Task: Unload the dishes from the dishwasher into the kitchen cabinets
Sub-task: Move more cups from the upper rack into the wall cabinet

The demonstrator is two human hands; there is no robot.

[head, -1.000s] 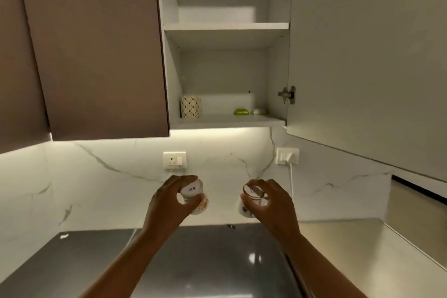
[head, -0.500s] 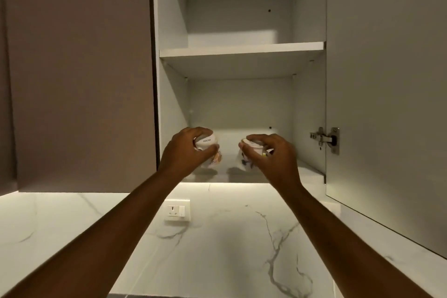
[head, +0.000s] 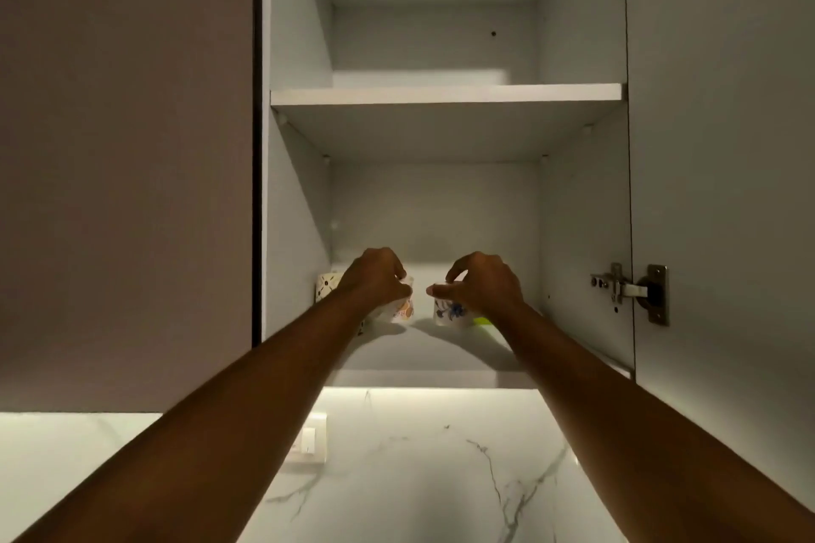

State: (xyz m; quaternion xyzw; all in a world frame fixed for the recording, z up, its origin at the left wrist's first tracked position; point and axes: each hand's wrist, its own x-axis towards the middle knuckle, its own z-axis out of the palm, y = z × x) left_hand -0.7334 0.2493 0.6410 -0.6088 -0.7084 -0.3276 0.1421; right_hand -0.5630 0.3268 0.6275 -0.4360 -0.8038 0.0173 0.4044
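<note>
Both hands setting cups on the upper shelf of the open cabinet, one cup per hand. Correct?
Not quite: the head view shows the left hand and right hand each holding a cup, orange-patterned and blue-patterned, at the lower shelf, not the upper shelf.

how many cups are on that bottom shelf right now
3: a patterned cup at the far left, an orange-print cup under the left hand, a blue-flower cup under the right hand; arms may hide more.

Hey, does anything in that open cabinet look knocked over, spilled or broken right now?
Nothing stands out. The left hand and right hand each hold a small cup at the lower shelf, beside a patterned cup.
</note>
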